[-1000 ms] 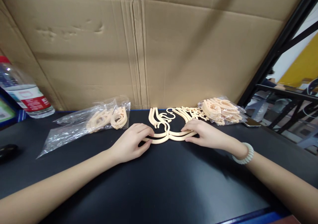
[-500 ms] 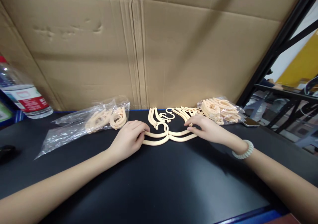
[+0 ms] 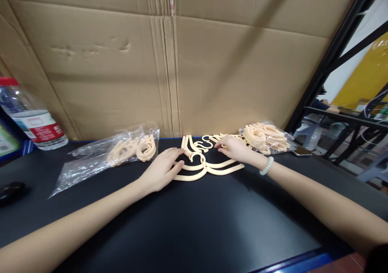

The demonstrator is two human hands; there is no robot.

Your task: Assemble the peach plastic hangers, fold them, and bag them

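Note:
Two cream folding clothes hangers (image 3: 222,170) lie unfolded one before the other on the black table, their arms spread left and right from the centre. Over the left arm ends rests my left hand (image 3: 162,169), its thumb and fingers apart. My right hand (image 3: 235,148) reaches past the right arms towards a row of more hanger pieces behind, fingers bent and parted, with nothing plainly held. Loose cream hooks (image 3: 204,144) and folded hanger arms (image 3: 186,143) sit just beyond the centre. Part of the back row is hidden by my right hand.
Clear plastic bags of hanger parts lie left (image 3: 147,148) and right (image 3: 268,137). A phone (image 3: 301,151) is beside the right bag. At left are a water bottle (image 3: 39,125) and a black mouse (image 3: 12,192). Cardboard (image 3: 121,63) stands behind; a person sits far right.
My right hand has moved left and back off the hanger arm ends, uncovering the front one. My left hand's fingers have lifted and spread. The camera view has shifted slightly.

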